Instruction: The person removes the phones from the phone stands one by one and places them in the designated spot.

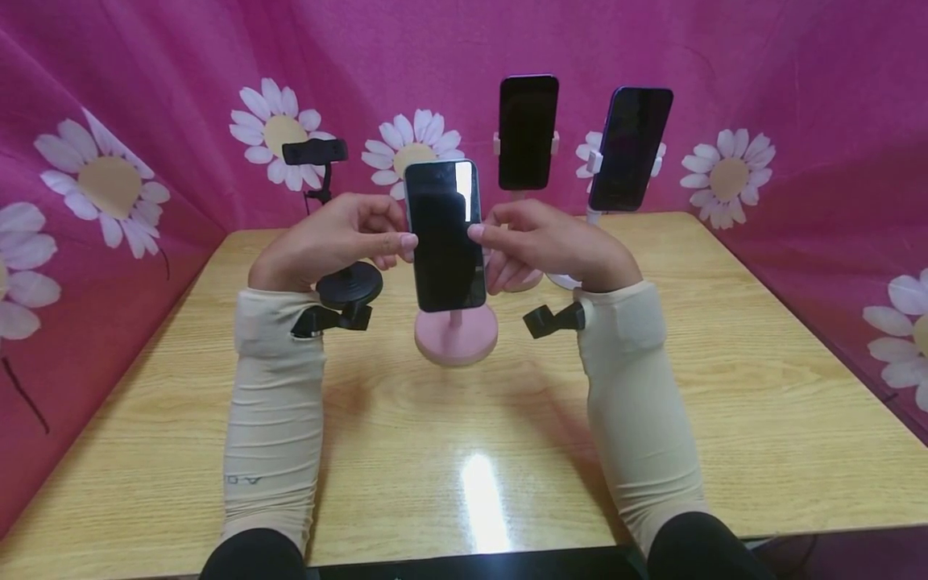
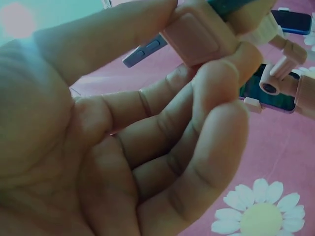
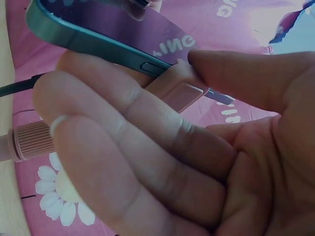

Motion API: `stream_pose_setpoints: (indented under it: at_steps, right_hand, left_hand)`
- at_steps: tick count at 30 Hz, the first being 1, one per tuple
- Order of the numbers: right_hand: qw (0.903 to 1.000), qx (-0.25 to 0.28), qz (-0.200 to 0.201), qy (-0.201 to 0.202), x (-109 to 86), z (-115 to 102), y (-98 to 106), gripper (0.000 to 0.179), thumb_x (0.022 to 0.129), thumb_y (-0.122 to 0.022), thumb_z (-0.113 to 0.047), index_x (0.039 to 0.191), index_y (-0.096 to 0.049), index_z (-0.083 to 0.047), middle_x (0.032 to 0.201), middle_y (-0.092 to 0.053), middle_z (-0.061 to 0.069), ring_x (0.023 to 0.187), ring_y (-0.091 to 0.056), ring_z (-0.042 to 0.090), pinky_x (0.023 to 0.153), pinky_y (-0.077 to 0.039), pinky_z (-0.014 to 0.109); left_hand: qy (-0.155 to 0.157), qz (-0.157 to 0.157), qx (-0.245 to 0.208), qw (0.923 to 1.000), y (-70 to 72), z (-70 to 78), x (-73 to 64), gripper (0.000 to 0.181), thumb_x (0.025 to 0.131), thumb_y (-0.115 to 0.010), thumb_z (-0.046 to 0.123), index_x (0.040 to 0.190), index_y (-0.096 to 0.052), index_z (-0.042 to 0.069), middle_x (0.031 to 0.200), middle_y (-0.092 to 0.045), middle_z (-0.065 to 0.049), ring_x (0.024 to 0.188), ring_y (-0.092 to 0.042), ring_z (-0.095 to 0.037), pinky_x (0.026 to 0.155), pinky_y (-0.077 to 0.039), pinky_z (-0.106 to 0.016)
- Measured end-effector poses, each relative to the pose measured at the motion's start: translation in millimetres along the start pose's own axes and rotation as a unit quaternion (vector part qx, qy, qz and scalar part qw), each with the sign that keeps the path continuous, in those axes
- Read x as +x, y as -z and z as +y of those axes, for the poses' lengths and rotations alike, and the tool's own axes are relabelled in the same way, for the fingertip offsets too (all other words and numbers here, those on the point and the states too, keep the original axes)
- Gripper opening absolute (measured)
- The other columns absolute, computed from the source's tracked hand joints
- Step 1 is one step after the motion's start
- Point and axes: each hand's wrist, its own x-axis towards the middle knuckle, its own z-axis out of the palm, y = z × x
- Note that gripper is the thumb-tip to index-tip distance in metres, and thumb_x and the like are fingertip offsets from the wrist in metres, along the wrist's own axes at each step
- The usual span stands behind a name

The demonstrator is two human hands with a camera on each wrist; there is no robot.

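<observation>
A dark-screened phone (image 1: 444, 262) stands upright in a pink phone stand, whose round base (image 1: 455, 338) rests on the table. At the phone's left edge my left hand (image 1: 333, 238) pinches the stand's pink clamp (image 2: 192, 40) between thumb and fingers. My right hand (image 1: 554, 242) is at the opposite edge, its thumb at the right pink clamp (image 3: 183, 94) and its fingers curved behind. The right wrist view shows the phone's greenish side (image 3: 106, 49) with a button next to that clamp. The stand's stem is mostly hidden behind the phone.
Behind my left hand stands a black phone holder (image 1: 315, 151) on a round black base (image 1: 350, 283). Two more phones, one upright (image 1: 528, 133) and one tilted (image 1: 631, 149), sit in stands at the back right. A pink flowered cloth (image 1: 464, 48) encloses the wooden table (image 1: 406, 451).
</observation>
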Motion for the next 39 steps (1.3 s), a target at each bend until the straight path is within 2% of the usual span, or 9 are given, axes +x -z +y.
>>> stream_pose_setpoints:
  at_steps: [5,9,13,17,22,26,30,35,39]
  right_hand:
    - [0.9993,-0.005,0.037,0.001,-1.3,-3,-2,0.042,0.094,-0.058,-0.044,0.115,-0.052,-0.007,0.096,-0.067,0.017,0.083,-0.068,0.032,0.075,-0.056,0.043]
    - [0.9913,-0.025,0.128,0.014,0.5,-9,-10,0.054,0.089,-0.065,-0.048,0.127,-0.046,-0.014,0.108,-0.062,0.009,0.092,-0.064,0.026,0.078,-0.056,0.039]
    - [0.9712,-0.036,0.229,0.057,8.4,-18,-27,0.075,0.083,-0.070,-0.051,0.141,-0.033,-0.020,0.115,-0.060,0.005,0.101,-0.061,0.020,0.085,-0.052,0.038]
    - [0.9477,-0.066,0.292,0.111,19.5,-25,-48,0.088,0.080,-0.074,-0.048,0.148,-0.023,-0.024,0.125,-0.053,0.005,0.108,-0.055,0.013,0.089,-0.050,0.035]
    - [0.9117,-0.160,0.361,0.113,29.5,-29,-70,0.093,0.079,-0.072,-0.053,0.152,-0.020,-0.027,0.124,-0.047,0.007,0.106,-0.048,0.014,0.082,-0.049,0.033]
    - [0.8872,-0.207,0.400,0.101,33.1,-29,-78,0.086,0.080,-0.069,-0.055,0.149,-0.026,-0.027,0.118,-0.050,0.007,0.103,-0.048,0.016,0.080,-0.046,0.034]
    - [0.8703,-0.219,0.428,0.105,35.8,-27,-82,0.082,0.080,-0.068,-0.058,0.146,-0.032,-0.026,0.109,-0.052,0.007,0.094,-0.049,0.016,0.073,-0.045,0.032]
    - [0.8602,-0.209,0.450,0.117,39.3,-26,-85,0.080,0.078,-0.068,-0.061,0.142,-0.036,-0.023,0.099,-0.052,0.007,0.083,-0.049,0.017,0.066,-0.043,0.030]
    - [0.8615,-0.199,0.450,0.123,40.8,-26,-84,0.075,0.080,-0.069,-0.054,0.140,-0.037,-0.022,0.100,-0.054,0.006,0.083,-0.049,0.017,0.065,-0.045,0.030]
  left_hand:
    - [0.008,-0.005,0.025,0.9996,1.0,-0.3,0.0,0.037,0.088,-0.069,0.036,0.109,-0.061,0.007,0.104,-0.064,-0.010,0.095,-0.061,-0.028,0.080,-0.052,-0.039]
    - [0.012,-0.015,0.058,0.9981,1.4,-0.6,-0.9,0.039,0.087,-0.069,0.042,0.108,-0.062,0.010,0.104,-0.063,-0.010,0.092,-0.060,-0.030,0.077,-0.051,-0.040]
    - [0.001,-0.021,0.074,0.9971,1.4,-2.5,-1.8,0.037,0.087,-0.068,0.043,0.105,-0.064,0.011,0.099,-0.063,-0.011,0.088,-0.060,-0.030,0.076,-0.050,-0.041]
    - [-0.015,-0.023,0.078,0.9966,1.4,-4.3,-1.3,0.035,0.087,-0.068,0.042,0.105,-0.064,0.012,0.097,-0.064,-0.010,0.084,-0.061,-0.029,0.075,-0.050,-0.042]
    - [-0.028,-0.032,0.070,0.9966,2.5,-6.5,-0.8,0.033,0.089,-0.066,0.038,0.115,-0.065,0.018,0.098,-0.066,-0.006,0.083,-0.062,-0.029,0.075,-0.050,-0.043]
    - [-0.046,-0.040,0.072,0.9955,1.0,-8.6,1.7,0.027,0.091,-0.063,0.032,0.112,-0.066,0.016,0.091,-0.065,-0.008,0.081,-0.061,-0.028,0.074,-0.050,-0.042]
    - [-0.063,-0.044,0.071,0.9945,-1.6,-10.6,5.3,0.022,0.091,-0.062,0.026,0.107,-0.067,0.013,0.086,-0.063,-0.009,0.078,-0.061,-0.026,0.071,-0.052,-0.039]
    - [-0.076,-0.035,0.064,0.9944,-3.2,-11.1,7.6,0.015,0.088,-0.061,0.019,0.098,-0.069,0.012,0.081,-0.062,-0.010,0.077,-0.059,-0.027,0.068,-0.051,-0.040]
    - [-0.081,-0.029,0.062,0.9944,-3.1,-12.0,8.9,0.013,0.089,-0.062,0.021,0.097,-0.069,0.013,0.078,-0.061,-0.011,0.076,-0.059,-0.029,0.068,-0.050,-0.041]
